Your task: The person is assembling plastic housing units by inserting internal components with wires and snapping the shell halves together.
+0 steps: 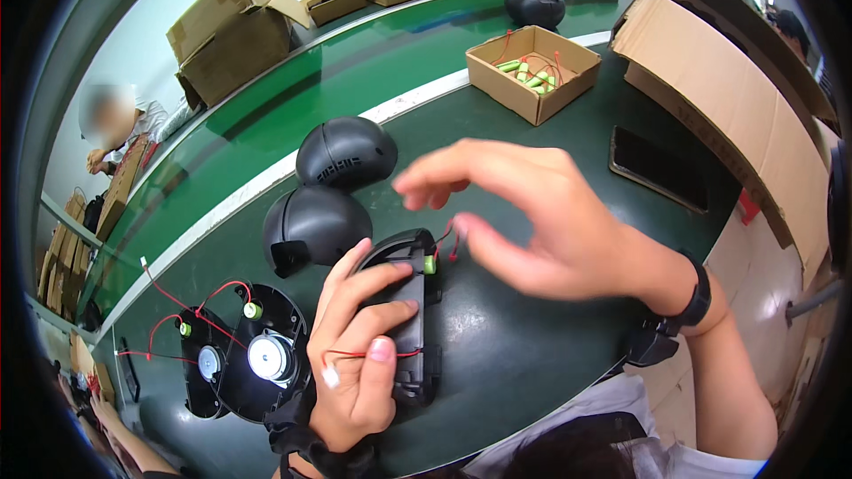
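Note:
My left hand grips a black plastic housing half that stands on its side on the dark green table. A green cylindrical battery sits in the upper part of that housing. Over my left fingers lies a red wire ending in a white plug. My right hand hovers to the right, thumb and fingers spread apart with nothing between them. By its thumb tip a thin red wire with a small red connector rises from beside the battery. The housing's inside is hidden from view.
Left of my hand lie two opened housings with round speakers and red wires. Two closed black shells rest beyond. A cardboard tray holds green batteries. A phone lies at right, beside a large carton. Another person sits at far left.

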`<state>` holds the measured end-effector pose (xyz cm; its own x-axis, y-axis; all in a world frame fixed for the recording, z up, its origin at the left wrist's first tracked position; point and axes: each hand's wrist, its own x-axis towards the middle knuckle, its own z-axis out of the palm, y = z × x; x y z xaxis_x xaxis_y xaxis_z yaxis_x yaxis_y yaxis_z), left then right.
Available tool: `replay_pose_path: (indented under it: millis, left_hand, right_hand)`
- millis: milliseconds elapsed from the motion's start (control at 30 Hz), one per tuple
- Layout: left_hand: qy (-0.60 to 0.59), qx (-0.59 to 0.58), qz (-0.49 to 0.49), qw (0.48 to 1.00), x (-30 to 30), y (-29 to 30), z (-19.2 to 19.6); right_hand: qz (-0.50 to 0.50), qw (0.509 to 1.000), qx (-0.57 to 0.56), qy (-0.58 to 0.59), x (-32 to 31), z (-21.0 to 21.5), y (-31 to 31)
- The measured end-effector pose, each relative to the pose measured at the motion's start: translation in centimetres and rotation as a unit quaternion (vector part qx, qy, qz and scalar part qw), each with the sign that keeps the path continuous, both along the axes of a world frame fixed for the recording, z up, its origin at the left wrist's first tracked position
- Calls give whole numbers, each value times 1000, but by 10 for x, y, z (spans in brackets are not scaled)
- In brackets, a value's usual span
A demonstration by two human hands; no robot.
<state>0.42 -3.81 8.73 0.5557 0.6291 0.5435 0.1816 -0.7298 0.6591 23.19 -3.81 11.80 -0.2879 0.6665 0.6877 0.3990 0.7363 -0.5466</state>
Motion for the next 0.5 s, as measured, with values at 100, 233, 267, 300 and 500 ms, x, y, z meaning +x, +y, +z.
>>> replay_pose_path:
  millis: [100,233,267,300,500]
  left_hand:
    - [-21,6,-25,999,3,8,-7]
    - [-57,-26,-7,998,2,9,-7]
    - [-61,-40,-5,997,2,8,-5]
    - [-57,-34,-7,998,1,10,-6]
    - [-32,-2,-25,999,3,11,-1]
  right_hand:
    - [-54,975,-128,-171,12,-20,0]
    - [-23,944,-321,-77,10,-10,-1]
    - [-44,971,-207,-108,12,-14,-2]
    - [-64,984,-90,-141,14,-17,0]
    - [-60,935,259,-233,4,-15,-1]
